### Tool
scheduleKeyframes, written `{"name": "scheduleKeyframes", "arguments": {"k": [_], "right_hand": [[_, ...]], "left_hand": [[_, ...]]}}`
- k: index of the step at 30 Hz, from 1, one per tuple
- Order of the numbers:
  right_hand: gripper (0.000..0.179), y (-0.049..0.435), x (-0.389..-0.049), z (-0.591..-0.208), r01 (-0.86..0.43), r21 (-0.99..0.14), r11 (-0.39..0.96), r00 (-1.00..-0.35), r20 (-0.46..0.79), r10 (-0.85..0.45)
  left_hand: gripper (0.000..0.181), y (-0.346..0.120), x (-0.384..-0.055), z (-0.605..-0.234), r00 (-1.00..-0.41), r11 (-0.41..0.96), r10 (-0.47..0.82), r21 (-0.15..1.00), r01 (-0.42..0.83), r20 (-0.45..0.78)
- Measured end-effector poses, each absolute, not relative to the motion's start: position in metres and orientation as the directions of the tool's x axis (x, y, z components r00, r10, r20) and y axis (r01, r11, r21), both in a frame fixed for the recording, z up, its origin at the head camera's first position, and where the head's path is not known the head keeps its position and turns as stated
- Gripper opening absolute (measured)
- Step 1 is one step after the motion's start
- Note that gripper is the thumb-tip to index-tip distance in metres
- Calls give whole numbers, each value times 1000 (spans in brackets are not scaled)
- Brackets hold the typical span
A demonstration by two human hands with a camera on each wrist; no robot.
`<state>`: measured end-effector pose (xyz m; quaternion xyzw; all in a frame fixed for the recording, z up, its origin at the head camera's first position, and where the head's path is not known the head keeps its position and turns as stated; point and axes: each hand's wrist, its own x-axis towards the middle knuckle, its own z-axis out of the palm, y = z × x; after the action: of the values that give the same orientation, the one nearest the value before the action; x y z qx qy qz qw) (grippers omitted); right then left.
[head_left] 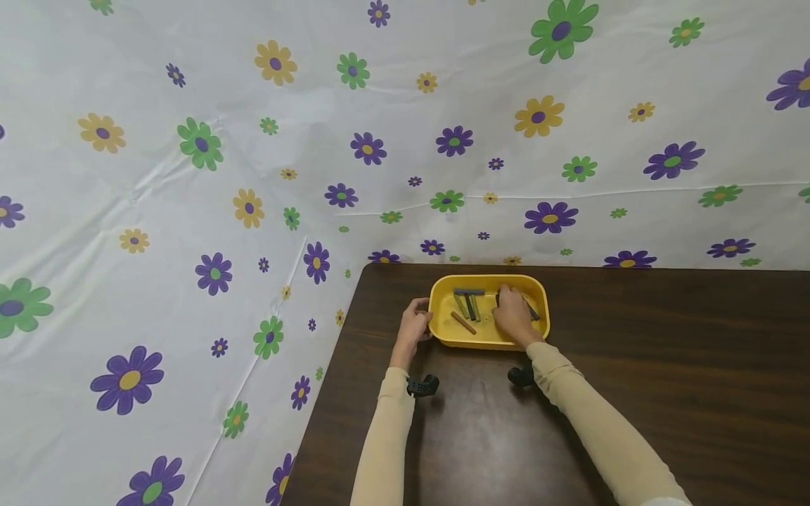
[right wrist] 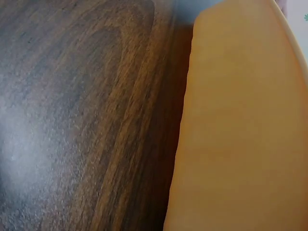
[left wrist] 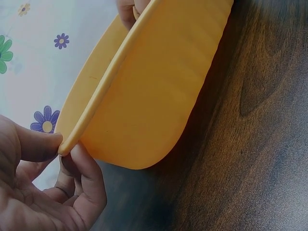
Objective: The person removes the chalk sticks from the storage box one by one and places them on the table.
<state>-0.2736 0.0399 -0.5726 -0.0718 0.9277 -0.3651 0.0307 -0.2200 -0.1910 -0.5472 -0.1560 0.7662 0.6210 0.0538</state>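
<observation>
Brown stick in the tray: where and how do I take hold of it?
Pinch the brown stick across its middle, probably from above: it lies diagonally, a visible gap from the other sticks, so its long sides look free, while the raised walls of the yellow tray would likely crowd a low approach.

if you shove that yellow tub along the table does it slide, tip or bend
The yellow tub looks wide and low, so it would probably slide rather than tip. Its thin, smooth wall suggests light plastic, perhaps flexing slightly where the left hand pinches it. The sticks lie loose inside and may shift.
</observation>
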Motion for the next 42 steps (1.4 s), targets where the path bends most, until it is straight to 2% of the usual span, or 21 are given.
{"name": "scheduleKeyframes", "arguments": {"k": [12,18,27,34,38,42], "right_hand": [[37,33,-273,-570,-107,-692,714,-982,-41,-186],[39,35,-274,-569,-90,-750,656,-979,-55,-197],[49,44,-278,-560,5,-856,517,-944,-175,-281],[50,44,-279,-547,164,-917,363,-889,-297,-349],[53,49,-281,-536,227,-935,273,-848,-327,-416],[54,56,-281,-523,254,-944,210,-839,-323,-437]], "left_hand": [[42,-189,-220,-547,-943,176,-172,933,-313,-284],[42,-187,-219,-545,-942,164,-161,933,-319,-294],[41,-187,-219,-546,-935,147,-181,931,-333,-306],[42,-191,-219,-546,-935,151,-178,931,-333,-305],[42,-191,-218,-546,-937,159,-176,931,-330,-302],[42,-191,-217,-547,-941,164,-168,933,-320,-293]]}}
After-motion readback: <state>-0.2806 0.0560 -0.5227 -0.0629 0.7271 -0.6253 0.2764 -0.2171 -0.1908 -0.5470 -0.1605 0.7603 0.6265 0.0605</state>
